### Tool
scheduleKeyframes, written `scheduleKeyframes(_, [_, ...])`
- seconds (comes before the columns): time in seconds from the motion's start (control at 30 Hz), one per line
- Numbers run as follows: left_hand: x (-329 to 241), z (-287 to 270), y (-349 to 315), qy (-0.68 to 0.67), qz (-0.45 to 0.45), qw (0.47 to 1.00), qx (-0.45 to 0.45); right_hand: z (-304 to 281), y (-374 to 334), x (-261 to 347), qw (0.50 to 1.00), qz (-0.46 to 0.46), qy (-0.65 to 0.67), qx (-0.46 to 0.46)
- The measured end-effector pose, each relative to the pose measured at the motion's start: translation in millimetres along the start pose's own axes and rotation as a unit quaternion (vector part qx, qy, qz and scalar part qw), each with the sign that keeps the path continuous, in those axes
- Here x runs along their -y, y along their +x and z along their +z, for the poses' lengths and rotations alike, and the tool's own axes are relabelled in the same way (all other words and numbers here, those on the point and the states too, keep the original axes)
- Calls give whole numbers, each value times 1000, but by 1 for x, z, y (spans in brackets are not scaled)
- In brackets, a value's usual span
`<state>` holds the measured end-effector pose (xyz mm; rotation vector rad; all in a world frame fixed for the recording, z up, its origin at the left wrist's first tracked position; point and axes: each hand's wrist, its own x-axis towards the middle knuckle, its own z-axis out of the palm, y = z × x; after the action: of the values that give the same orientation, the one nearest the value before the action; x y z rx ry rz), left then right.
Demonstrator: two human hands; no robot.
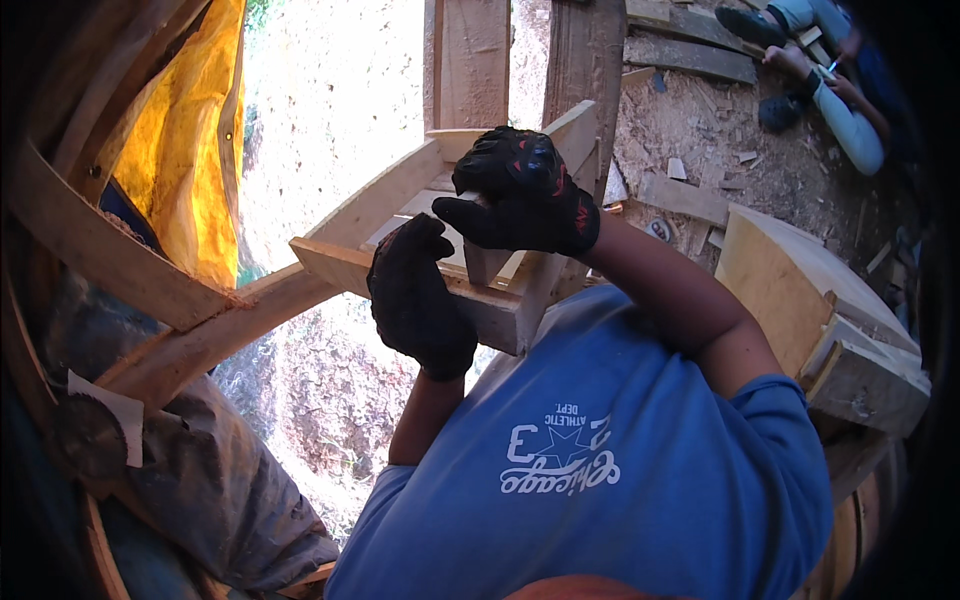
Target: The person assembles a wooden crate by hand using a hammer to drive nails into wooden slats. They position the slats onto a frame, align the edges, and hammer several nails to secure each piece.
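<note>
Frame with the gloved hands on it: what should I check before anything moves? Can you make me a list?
1. Left hand and right hand gloved: ok, both in black.
2. Block held: ok, the right hand grips its upper part.
3. Left hand's grip: cannot tell; its palm is hidden beside the front board.
4. Frame firmly joined: cannot tell; no fasteners can be made out.
5. Other person away from the frame: ok, at upper right.
6. Ground tidy: not ok, wood scraps lie about.
</note>
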<state>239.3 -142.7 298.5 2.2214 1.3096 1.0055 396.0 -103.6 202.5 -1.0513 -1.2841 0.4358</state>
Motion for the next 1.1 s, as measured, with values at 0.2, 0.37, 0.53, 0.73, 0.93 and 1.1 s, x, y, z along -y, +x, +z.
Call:
scheduleKeyframes(0.2, [3, 1, 6, -20, 46, 998, -24, 6, 2, -2, 999, -12, -39, 1])
scheduleKeyframes(0.37, [-8, 8, 10, 1, 52, 998, -47, -17, 1, 1, 999, 0, -10, 40])
scheduleKeyframes(0.53, [-14, 8, 8, -14, 10, 998, -53, -52, -9, 2, 993, 24, 2, 114])
scheduleKeyframes(0.73, [-12, 9, 11, -28, 28, 998, -43, -51, -17, 6, 998, -15, 36, 50])
scheduleKeyframes(0.93, [-1, 6, 2, -21, 21, 1000, -2, -50, -19, 10, 997, 10, 22, 70])
scheduleKeyframes(1.1, [-13, 6, 4, 27, 1, 999, 22, -37, -23, 10, 999, 32, 18, 21])
